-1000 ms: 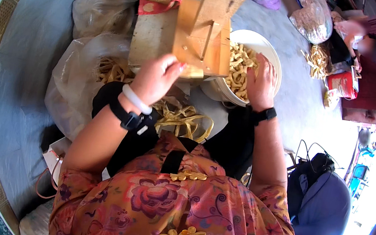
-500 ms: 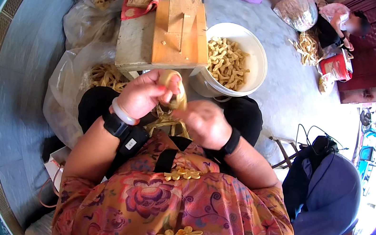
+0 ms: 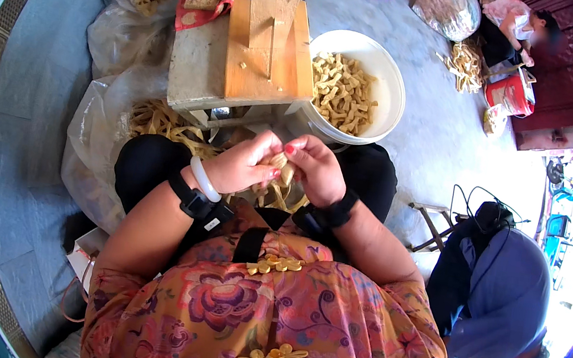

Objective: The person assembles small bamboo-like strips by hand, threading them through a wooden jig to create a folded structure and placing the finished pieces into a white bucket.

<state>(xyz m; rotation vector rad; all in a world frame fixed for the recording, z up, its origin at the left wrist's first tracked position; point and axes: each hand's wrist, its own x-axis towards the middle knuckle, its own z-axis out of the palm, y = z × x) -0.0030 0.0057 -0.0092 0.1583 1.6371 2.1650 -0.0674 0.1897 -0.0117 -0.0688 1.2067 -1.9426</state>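
Note:
Above my lap, my left hand (image 3: 245, 162) and my right hand (image 3: 317, 170) meet, fingertips closed on a small knot of pale yellow strip (image 3: 281, 167). The thumbs and forefingers of both hands pinch it, partly hiding its shape. More loose yellow strips (image 3: 273, 197) hang or lie just below my hands, over my lap. Beyond my hands stands a white bucket (image 3: 391, 117) holding many short knotted yellow pieces (image 3: 343, 93).
Ahead is a low table (image 3: 193, 85) with an upright wooden block (image 3: 275, 1) on a board. Clear plastic bags (image 3: 97, 145) with long strips lie to the left. A folding stool (image 3: 434, 225) and a draped chair (image 3: 508, 298) stand right. Another person (image 3: 509, 31) sits far right.
My right hand has come up beside the left, and both now pinch the strip. The loop around my left fingers has become a compact knot, held slightly lower.

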